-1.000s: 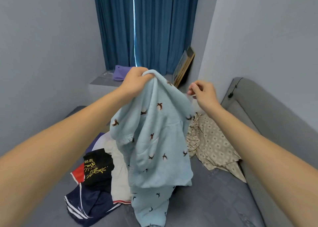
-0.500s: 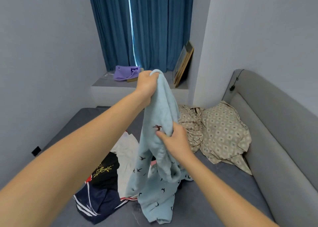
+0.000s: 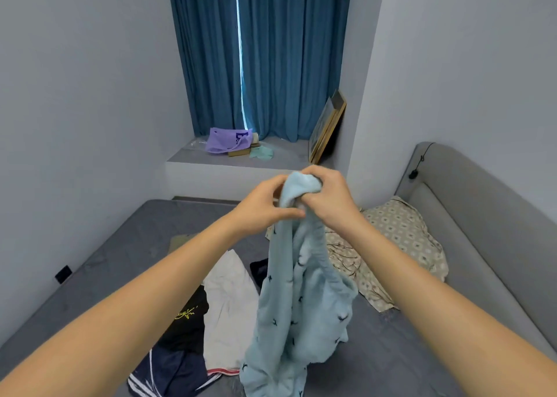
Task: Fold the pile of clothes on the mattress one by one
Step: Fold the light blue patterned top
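A light blue garment with small dark bird prints (image 3: pixel 301 312) hangs bunched in the air above the grey mattress (image 3: pixel 144 240), its lower end reaching the pile. My left hand (image 3: pixel 262 208) and my right hand (image 3: pixel 327 196) meet at its top, and both grip the bunched fabric there. Below lie a white garment (image 3: pixel 232 306), a black garment with yellow print (image 3: pixel 187 318) and a navy garment with white stripes (image 3: pixel 168 372). A beige patterned garment (image 3: pixel 401 246) lies crumpled by the headboard.
A grey padded headboard (image 3: pixel 482 216) runs along the right side. A window ledge (image 3: pixel 271 158) at the back holds a purple bag (image 3: pixel 224 140) and a leaning picture frame (image 3: pixel 327 125). Blue curtains (image 3: pixel 271 50) hang behind. Walls close in on the left and right.
My right hand has risen from the middle of the blue garment to its top, beside my left hand. My left hand has come lower, and the garment hangs narrower.
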